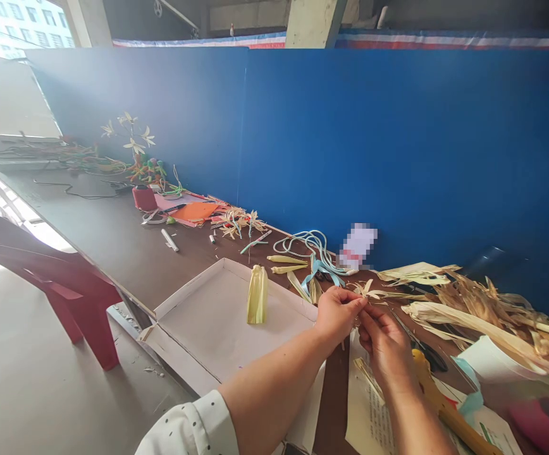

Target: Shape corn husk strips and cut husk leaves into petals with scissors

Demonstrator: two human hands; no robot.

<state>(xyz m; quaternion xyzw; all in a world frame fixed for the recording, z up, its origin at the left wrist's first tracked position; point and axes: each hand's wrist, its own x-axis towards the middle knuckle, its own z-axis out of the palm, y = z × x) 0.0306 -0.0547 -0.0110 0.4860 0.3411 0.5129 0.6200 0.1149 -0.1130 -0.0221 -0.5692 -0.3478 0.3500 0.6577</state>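
Fingertips of the left hand (335,314) and right hand (391,344) meet, pinching the base of a pale husk flower (365,289) above the table (108,221), apparently shaping or fastening it, so the next move calls for steady pressure.

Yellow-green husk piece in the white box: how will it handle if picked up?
Probably light: the husk piece looks thin and leaf-like. Likely springy rather than limp, since lengthwise ridges seem to stiffen it, though it may split along them. Pushed, it would probably slide over the box's flat floor rather than roll.
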